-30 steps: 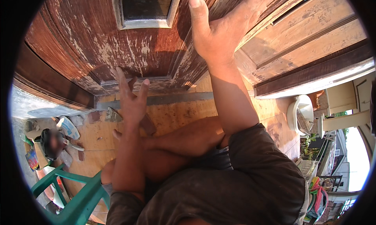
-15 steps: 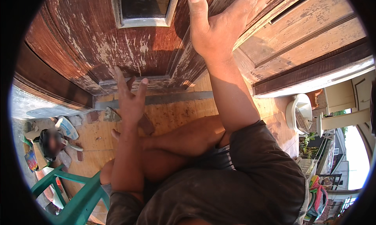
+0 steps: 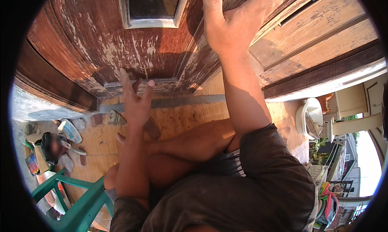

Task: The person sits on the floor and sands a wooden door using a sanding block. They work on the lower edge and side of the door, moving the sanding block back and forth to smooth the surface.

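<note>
A wooden door with worn, flaking red-brown finish stands in front of me; a framed dark pane is set in it. My left hand is at the lower part of the door, fingers spread and nothing visible in it. Whether its fingertips touch the wood I cannot tell. My right hand is raised high by the door's right side, thumb apart and fingers stretched toward the upper right. Its fingertips reach the top edge of the view, and what lies under the palm is hidden.
A paler, worn wooden panel stands at right. On the tiled floor are a white basin at right and assorted clutter with a black bag at left. A green plastic chair is at lower left.
My right hand and forearm have moved a little up and to the right along the door. My left hand stays almost where it was, fingers still spread.
</note>
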### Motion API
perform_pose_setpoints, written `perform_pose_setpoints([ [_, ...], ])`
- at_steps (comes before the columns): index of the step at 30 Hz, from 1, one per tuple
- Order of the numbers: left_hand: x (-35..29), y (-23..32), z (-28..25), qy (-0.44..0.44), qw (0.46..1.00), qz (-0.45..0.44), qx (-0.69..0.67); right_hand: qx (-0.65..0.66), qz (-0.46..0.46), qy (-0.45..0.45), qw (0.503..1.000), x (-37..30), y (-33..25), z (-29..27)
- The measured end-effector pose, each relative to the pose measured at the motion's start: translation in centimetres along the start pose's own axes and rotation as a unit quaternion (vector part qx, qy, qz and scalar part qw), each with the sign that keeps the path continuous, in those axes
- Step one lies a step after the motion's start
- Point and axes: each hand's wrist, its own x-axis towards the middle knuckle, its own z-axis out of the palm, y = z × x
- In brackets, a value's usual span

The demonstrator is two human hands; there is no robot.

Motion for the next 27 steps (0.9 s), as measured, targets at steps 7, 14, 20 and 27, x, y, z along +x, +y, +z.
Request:
perform_pose_setpoints([
  [7,0.1,0.3,0.2,0.002,1.000,-0.012,0.000,0.003,0.092,-0.128,0.987,-12.3,-5.9,-0.3],
  [14,0.0,0.1,-0.2,0.005,1.000,-0.008,-0.018,0.004,0.077,-0.053,0.996,-4.9,-3.4,0.1],
  [20,0.1,0.2,0.3,-0.003,0.999,-0.024,-0.029,0.030,0.059,-0.030,0.997,-2.3,-1.0,-0.2],
  [27,0.3,0.1,-0.2,-0.007,0.998,-0.044,-0.053,-0.026,0.083,-0.197,0.977,-17.0,-7.6,0.3],
])
